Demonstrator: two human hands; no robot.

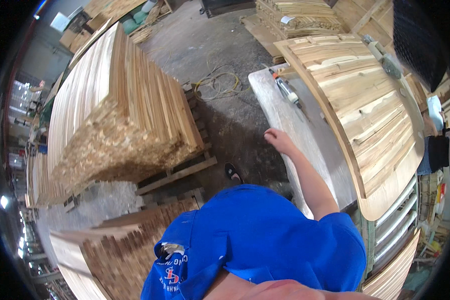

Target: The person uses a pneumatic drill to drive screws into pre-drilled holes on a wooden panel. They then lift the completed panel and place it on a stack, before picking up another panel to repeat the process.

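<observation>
My right hand (280,141) hangs over the near-left edge of a long worn grey bench (305,145), its fingers loosely curled with nothing visible in them. On the bench beyond it lies a slim hand-held power tool (287,92) with a pale and dark body and an orange end. Right of the tool, a large panel of joined wooden strips (365,100) rests with its raised edge along the bench. My left hand is out of view; the blue shirt covers that side.
A tall stack of wooden panels (130,110) stands on a pallet (177,175) at left, with another stack (120,250) nearer me. A coiled yellowish hose (217,85) lies on the floor. More stacked wood (297,20) is at the back. Part of another person (432,150) shows at far right.
</observation>
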